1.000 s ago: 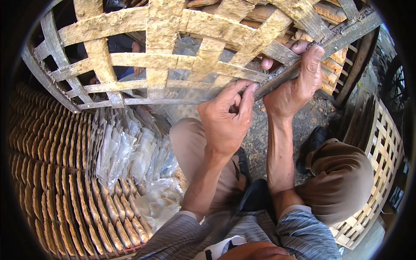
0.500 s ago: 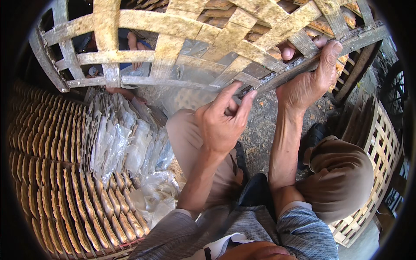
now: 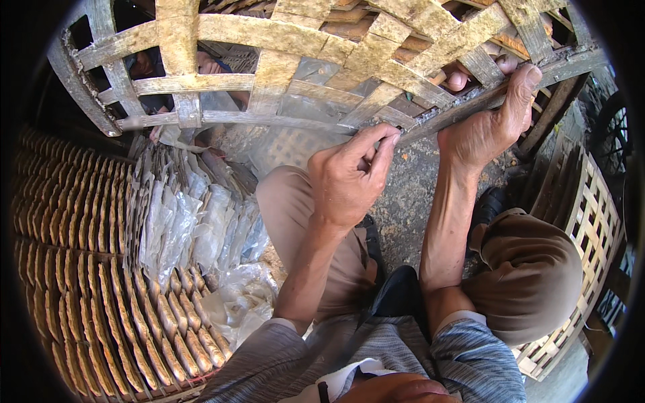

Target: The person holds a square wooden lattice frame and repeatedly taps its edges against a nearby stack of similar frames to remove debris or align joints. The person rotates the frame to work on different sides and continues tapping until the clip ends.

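Observation:
A woven bamboo lattice tray [image 3: 178,47] stands tilted across the top of the view, with a grey wooden strip along its lower edge. My right hand [image 3: 480,134] is closed round that edge strip, thumb in front and fingertips showing through the gaps behind. At the middle of the same edge, my left hand [image 3: 346,178] has thumb and forefinger pinched together against the slats. Whether something small sits between those fingertips I cannot make out. Through the lattice, several brownish flat pieces [image 3: 346,31] show behind the slats.
Rows of brown flat pieces [image 3: 111,316] fill racks on the left. A stack of clear plastic sheets [image 3: 178,225] lies over them, with crumpled plastic [image 3: 245,295] nearby. Another lattice tray [image 3: 584,221] leans at the right. Another person's hand [image 3: 209,66] shows behind the slats.
The bamboo tray has shifted slightly right along with my right hand. My left thumb and forefinger have closed from a parted position. The other person's hand behind the lattice has moved.

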`<move>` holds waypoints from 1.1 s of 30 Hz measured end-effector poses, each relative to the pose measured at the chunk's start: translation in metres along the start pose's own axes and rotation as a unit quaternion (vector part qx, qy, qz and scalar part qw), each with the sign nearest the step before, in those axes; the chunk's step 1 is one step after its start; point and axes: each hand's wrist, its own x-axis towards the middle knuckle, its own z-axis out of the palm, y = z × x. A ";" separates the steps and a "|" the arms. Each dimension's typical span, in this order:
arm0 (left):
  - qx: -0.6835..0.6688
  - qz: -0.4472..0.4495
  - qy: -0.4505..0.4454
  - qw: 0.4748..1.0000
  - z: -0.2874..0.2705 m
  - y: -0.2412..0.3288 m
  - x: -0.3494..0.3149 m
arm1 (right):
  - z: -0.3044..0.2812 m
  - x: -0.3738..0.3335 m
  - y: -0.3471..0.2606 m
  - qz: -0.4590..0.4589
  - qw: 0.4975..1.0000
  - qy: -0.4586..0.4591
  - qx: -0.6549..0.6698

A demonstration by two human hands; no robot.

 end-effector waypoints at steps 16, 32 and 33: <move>-0.022 0.074 0.037 0.996 0.006 0.002 0.000 | -0.010 0.004 -0.009 0.009 0.999 -0.052 0.008; 0.200 0.195 0.009 0.960 -0.004 -0.010 -0.001 | -0.011 0.005 -0.007 0.012 0.999 -0.050 0.002; 0.194 0.177 0.018 0.965 -0.006 -0.012 -0.008 | -0.010 0.004 -0.008 0.012 0.999 -0.042 -0.010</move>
